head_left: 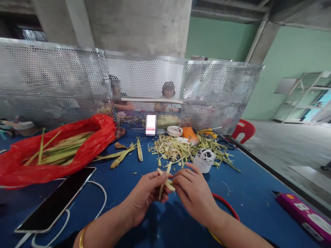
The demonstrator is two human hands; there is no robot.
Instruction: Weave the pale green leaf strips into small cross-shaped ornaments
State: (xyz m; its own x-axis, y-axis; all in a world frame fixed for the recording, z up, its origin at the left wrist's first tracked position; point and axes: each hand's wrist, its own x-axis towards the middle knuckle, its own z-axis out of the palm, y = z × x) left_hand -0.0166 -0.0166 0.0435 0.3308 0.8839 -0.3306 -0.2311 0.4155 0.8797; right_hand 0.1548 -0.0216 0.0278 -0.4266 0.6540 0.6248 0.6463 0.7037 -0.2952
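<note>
In the middle, low over the blue table [121, 193], my left hand [147, 196] pinches several pale yellow-green leaf strips [169, 185] between thumb and fingers. The strips cross each other and their short ends stick out in different directions. My right hand [192, 189] is at their right side, with its back towards me and one finger slightly raised. Its other fingers curl in at the strips, and its thumb and fingertips are partly hidden. Just beyond my hands lies a heap of cut leaf scraps [170, 148].
On the left are a red plastic bag [103, 127] of long leaves and a tablet [57, 203] with a white cable. A white tub [204, 162] stands behind my right hand. A purple device [302, 213] lies far right. A perforated metal screen [217, 93] separates people opposite.
</note>
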